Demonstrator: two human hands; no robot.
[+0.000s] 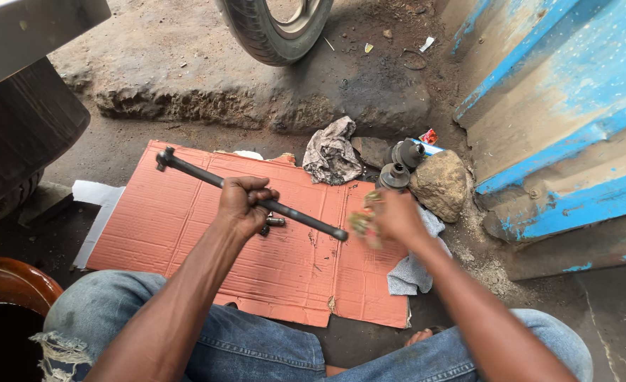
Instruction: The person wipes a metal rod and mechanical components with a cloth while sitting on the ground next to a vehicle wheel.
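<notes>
My left hand grips the middle of a long dark metal rod, held slanted above a flattened reddish cardboard sheet. The rod's knobbed end points up-left; its other end sits close to my right hand. My right hand is blurred and closed on a small greenish, grimy object just past that rod end. A small metal bolt lies on the cardboard under my left hand. My knees in torn blue jeans frame the bottom.
Two dark rubber boots sit by a stone beyond the cardboard, with a crumpled grey rag and a light cloth. A tyre stands at the top, a worn blue metal structure at right, a dark tyre at left.
</notes>
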